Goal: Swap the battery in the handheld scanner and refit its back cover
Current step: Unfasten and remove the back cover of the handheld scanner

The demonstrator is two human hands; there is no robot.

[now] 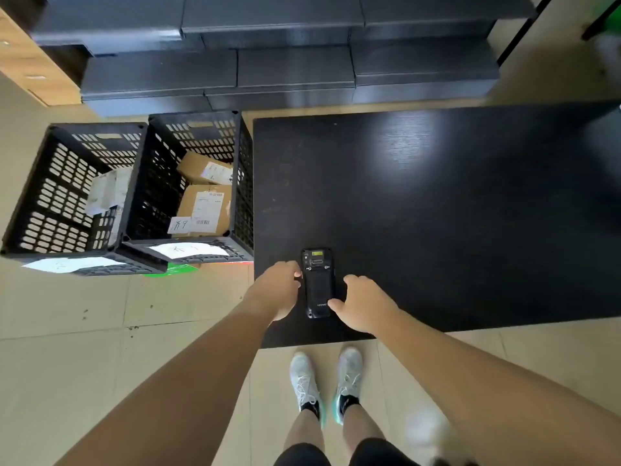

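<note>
Two hands flank scanner; fingertips touching.

Scanner: black plastic, matt back, small glossy window at top.
Table: black wood grain, satin, sheen under the light.
Crates: black perforated plastic.
Boxes: brown cardboard, white paper labels.
Floor: pale smooth tile.
Shoes: white mesh cloth.
</note>
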